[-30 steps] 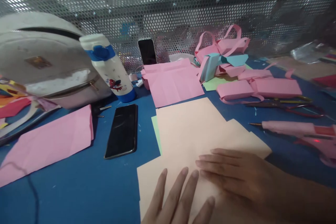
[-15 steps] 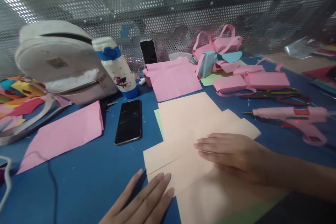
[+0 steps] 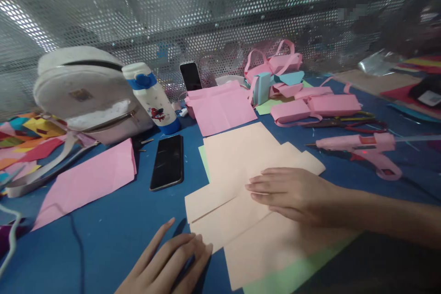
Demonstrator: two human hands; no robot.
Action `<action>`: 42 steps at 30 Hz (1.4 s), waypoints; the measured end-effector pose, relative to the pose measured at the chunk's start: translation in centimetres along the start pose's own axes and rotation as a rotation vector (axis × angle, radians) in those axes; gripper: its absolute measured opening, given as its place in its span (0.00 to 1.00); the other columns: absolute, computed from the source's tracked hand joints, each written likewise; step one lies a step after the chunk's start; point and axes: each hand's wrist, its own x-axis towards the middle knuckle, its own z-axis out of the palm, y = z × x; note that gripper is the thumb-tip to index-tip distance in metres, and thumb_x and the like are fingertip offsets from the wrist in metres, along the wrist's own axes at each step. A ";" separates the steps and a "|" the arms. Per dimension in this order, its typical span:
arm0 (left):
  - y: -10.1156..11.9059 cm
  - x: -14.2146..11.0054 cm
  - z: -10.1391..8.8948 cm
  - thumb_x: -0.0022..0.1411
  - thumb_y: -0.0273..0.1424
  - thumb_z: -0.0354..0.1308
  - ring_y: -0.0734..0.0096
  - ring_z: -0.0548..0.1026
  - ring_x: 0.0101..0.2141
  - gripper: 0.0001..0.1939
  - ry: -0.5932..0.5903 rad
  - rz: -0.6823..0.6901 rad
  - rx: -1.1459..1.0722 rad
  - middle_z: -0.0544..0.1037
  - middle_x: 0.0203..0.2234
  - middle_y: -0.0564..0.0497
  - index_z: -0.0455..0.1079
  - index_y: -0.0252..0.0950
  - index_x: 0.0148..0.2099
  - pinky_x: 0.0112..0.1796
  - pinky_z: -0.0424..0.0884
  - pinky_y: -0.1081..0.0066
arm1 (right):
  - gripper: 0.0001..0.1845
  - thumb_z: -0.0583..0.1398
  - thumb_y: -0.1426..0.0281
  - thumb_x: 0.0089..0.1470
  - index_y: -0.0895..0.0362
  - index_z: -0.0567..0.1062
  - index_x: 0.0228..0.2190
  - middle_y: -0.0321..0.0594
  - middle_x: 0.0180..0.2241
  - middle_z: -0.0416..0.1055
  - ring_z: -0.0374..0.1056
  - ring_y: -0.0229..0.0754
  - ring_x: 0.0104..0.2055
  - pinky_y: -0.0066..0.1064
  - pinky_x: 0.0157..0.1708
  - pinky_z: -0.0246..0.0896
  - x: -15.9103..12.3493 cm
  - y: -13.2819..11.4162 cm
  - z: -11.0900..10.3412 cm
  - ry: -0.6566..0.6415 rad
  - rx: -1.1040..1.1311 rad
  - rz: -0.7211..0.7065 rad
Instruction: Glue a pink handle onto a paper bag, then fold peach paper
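Note:
Several cream paper sheets [image 3: 241,151] lie overlapped on the blue table, with green paper [image 3: 292,273] showing from under them at the front. My right hand [image 3: 296,197] rests flat on the cream paper, fingers stretched out to the left. At the lower left of the sheets, my left hand [image 3: 168,262] has its fingers apart and slightly bent; the fingertips are at the edge of the cream paper. Neither hand grips anything. Just beyond the cream paper lies a pink sheet [image 3: 222,108].
A dark phone [image 3: 167,163] and a folded pink sheet [image 3: 89,179] lie to the left. Behind stand a white bottle [image 3: 151,96] and backpack [image 3: 82,96]. On the right are pink paper boxes [image 3: 334,104], scissors [image 3: 365,124] and a pink glue gun [image 3: 358,144].
My left hand has drawn back a little to the left, its fingers more bent. My right hand stays on the paper. The view has shifted slightly.

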 end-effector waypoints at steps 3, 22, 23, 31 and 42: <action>0.4 2.2 -0.2 0.70 0.43 0.48 0.62 0.72 0.45 0.23 -0.007 -0.034 -0.037 0.77 0.45 0.52 0.65 0.40 0.62 0.63 0.45 0.54 | 0.19 0.50 0.72 0.66 0.61 0.70 0.55 0.45 0.57 0.67 0.63 0.45 0.60 0.45 0.59 0.57 0.2 0.0 -0.2 -0.016 -0.003 -0.006; 2.4 15.4 0.0 0.71 0.29 0.41 0.62 0.77 0.25 0.18 -0.168 0.088 -0.147 0.77 0.27 0.47 0.60 0.25 0.57 0.26 0.72 0.65 | 0.14 0.58 0.72 0.59 0.48 0.81 0.43 0.39 0.64 0.57 0.44 0.55 0.68 0.52 0.63 0.46 3.9 0.8 -6.1 -0.372 -0.044 -0.008; 2.5 15.8 -0.3 0.71 0.29 0.40 0.62 0.77 0.24 0.17 -0.187 0.085 -0.147 0.77 0.26 0.48 0.60 0.26 0.56 0.24 0.72 0.66 | 0.14 0.58 0.72 0.59 0.46 0.81 0.42 0.37 0.64 0.57 0.44 0.56 0.68 0.53 0.62 0.46 4.2 1.0 -6.2 -0.389 -0.048 -0.020; 3.6 19.3 -1.1 0.70 0.28 0.41 0.62 0.75 0.18 0.18 -0.199 0.118 -0.075 0.74 0.18 0.49 0.65 0.23 0.54 0.27 0.72 0.62 | 0.25 0.56 0.82 0.50 0.51 0.78 0.47 0.36 0.61 0.61 0.47 0.49 0.68 0.40 0.61 0.50 5.9 3.2 -6.4 -0.555 -0.061 0.025; 4.5 25.3 0.7 0.66 0.26 0.43 0.63 0.75 0.20 0.16 -0.168 0.201 -0.094 0.75 0.20 0.46 0.72 0.28 0.36 0.20 0.65 0.68 | 0.32 0.55 0.88 0.42 0.46 0.81 0.41 0.31 0.60 0.63 0.51 0.50 0.66 0.39 0.59 0.55 7.4 4.1 -6.4 -0.619 -0.028 -0.003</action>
